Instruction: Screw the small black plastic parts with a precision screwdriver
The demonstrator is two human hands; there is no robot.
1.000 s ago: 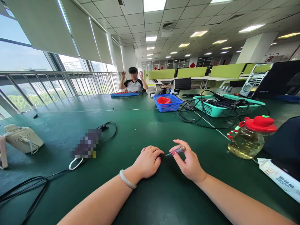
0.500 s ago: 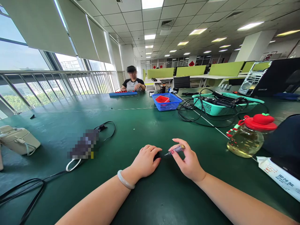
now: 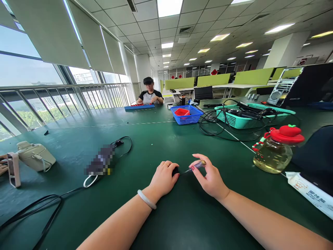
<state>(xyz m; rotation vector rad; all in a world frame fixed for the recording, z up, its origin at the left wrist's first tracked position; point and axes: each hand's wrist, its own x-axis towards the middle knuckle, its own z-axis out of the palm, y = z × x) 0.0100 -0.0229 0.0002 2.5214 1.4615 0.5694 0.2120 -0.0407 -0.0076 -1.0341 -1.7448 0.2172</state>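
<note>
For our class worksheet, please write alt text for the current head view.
A person's right hand points a screwdriver-like tool toward a small dark object in the left hand on a green table. Farther off are a blue basket, a teal basket of cables and another person.

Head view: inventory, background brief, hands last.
Table: 1, green, foreground
Screwdriver: 1, clear, centre
Piece: 1, black, centre
Blurred device: 1, dark, left
Pouch: 1, beige, left
Slim item: 1, pinkish, left
Small basket: 1, blue, middle
Tray: 1, red, small basket
Large basket: 1, teal, right
Cables: several, black, both sides
Jar: 1, clear, right
Packet: 1, white, right
Computer case: 1, black, right
Rack: 1, blue, far
Co-worker: 1, grey shirt, far
Partitions: several, lime, background
Other hand: 1, bare, left edge
Left hand: 1, bare, holding piece
Right hand: 1, bare, gripping screwdriver
</note>
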